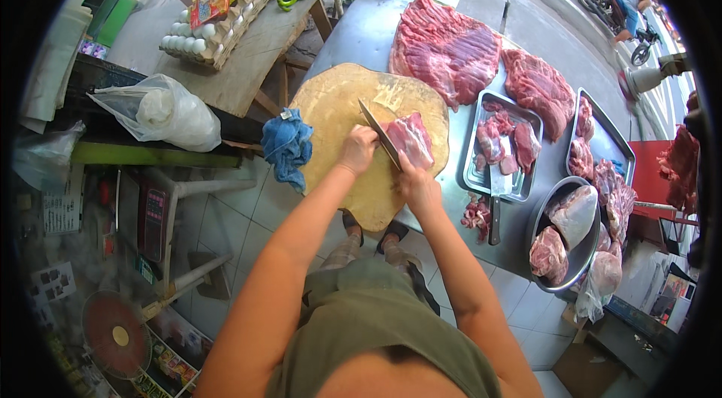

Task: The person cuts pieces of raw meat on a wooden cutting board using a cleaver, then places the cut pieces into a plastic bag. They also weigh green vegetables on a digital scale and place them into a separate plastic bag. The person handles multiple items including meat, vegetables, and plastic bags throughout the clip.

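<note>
On a thick round wooden chopping block (331, 108), a slab of raw meat (411, 142) lies just right of a knife (376, 127). The knife's blade runs slantwise along the meat's left edge, its tip pointing away from me. My right hand (418, 186) is closed at the near end of the knife, beside the meat's lower edge; the handle is hidden in it. Just left of the blade, my left hand (359, 148) has its fingers curled against the knife's side. What those fingers pinch, if anything, is hidden.
A blue cloth (286, 144) hangs at the block's left edge. Large meat slabs (444, 48) lie beyond. To the right are a metal tray (519, 191) with meat and a cleaver (496, 206), and a steel bowl (540, 210) of meat. Egg trays (233, 44) stand far left.
</note>
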### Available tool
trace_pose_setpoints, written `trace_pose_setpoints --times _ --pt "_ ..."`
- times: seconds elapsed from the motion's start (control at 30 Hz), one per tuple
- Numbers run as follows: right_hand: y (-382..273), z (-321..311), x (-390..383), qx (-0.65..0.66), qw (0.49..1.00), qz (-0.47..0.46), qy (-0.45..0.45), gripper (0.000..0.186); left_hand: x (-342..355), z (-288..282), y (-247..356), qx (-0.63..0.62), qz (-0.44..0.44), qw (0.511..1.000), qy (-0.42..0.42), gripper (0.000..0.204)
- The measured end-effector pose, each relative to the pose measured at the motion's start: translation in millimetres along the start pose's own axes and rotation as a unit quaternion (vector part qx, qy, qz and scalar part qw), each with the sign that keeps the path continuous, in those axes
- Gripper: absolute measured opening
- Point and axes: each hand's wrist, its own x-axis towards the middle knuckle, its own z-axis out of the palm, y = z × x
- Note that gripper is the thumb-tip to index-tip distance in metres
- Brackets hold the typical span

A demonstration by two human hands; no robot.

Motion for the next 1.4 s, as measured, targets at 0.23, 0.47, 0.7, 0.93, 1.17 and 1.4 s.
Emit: trace_pose_setpoints --times 0.23,0.47,0.7,0.93,1.17,1.4 --pt "8 -25 -36 0.054 0.998 -0.023 -0.010 0.053 -25 -25 9 -0.030 -0.021 0.997 0.074 0.012" --pt "0 -4 -44 0.023 0.999 0.004 -0.046 0.051 -21 -17 8 0.048 -0.058 0.997 -0.001 0.015" --pt "-8 -1 -17 0.097 0.993 -0.056 0.042 0.050 -38 -35 14 -0.001 -0.049 0.994 0.101 0.016" --pt "-10 -14 -66 0.000 0.999 -0.038 -0.036 0.052 -48 -28 16 0.053 -0.046 0.996 0.047 0.016" --pt "-24 8 -19 0.150 0.987 0.010 -0.046 0.053 -59 -19 19 0.047 -0.100 0.993 0.031 0.024" --pt "32 -34 -56 0.307 0.945 0.037 0.110 0.055 -12 33 30 0.130 -0.150 0.977 0.081 0.056"
